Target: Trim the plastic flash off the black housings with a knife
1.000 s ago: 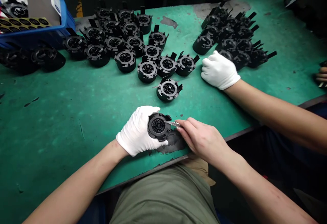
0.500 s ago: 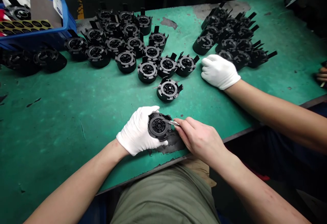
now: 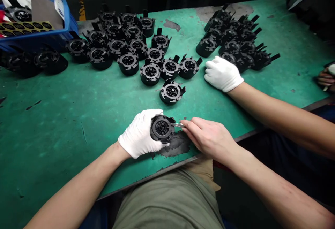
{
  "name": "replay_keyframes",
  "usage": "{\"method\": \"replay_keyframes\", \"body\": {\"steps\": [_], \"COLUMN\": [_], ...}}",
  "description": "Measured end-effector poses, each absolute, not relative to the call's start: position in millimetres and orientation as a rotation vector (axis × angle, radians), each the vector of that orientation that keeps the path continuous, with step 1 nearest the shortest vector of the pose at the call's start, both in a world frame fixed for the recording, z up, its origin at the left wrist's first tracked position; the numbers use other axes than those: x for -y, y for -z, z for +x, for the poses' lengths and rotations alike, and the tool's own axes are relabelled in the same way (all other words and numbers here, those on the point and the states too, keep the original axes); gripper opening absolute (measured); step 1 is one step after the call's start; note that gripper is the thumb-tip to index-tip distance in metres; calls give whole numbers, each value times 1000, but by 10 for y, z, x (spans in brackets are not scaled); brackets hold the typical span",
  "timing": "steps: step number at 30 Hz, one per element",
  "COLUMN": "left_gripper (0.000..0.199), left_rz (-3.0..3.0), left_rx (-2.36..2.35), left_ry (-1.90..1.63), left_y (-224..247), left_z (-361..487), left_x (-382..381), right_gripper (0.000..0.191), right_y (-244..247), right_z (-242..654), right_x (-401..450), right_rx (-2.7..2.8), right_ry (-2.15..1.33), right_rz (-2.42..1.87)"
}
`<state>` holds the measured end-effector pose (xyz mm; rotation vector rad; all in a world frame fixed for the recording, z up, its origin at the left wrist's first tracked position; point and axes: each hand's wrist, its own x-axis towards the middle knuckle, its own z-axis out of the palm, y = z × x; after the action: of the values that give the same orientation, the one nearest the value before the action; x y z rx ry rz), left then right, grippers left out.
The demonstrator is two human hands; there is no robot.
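While the gloved left hand [image 3: 142, 134] curls round a black part [image 3: 162, 128] from 9 o'clock, by the 6 o'clock edge of the table [image 3: 104, 93], the right hand [image 3: 209, 136] pinches a thin tool [image 3: 178, 125], its tip over the part's face from 3 o'clock; whether it touches, I cannot tell. Should the gloved grip slacken, the part could turn and the tip skid, scratching it. A second part [image 3: 171, 93] stands near at 1 o'clock; a co-worker's hand [image 3: 223, 74], curled at 2 o'clock, could jar the work by swinging in.
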<state>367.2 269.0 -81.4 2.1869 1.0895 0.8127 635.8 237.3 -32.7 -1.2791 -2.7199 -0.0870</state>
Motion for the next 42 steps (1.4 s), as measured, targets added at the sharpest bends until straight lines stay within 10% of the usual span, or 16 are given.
{"method": "replay_keyframes", "body": {"steps": [8,26,42], "left_gripper": [104,59,75], "left_rz": [2248,2243,2171], "left_rx": [-1051,-1062,-998], "left_ry": [-871,-759,-837], "left_y": [847,680,813], "left_z": [3662,3717,3653], "left_x": [-2714,-2754,-2717], "right_gripper": [26,27,25], "right_y": [286,285,352], "right_z": [6371,6385,6437], "right_x": [-2315,-2321,-2210], "right_rx": [2705,2793,2578], "right_ry": [19,78,-271], "right_rz": [-1300,-1239,-1269]}}
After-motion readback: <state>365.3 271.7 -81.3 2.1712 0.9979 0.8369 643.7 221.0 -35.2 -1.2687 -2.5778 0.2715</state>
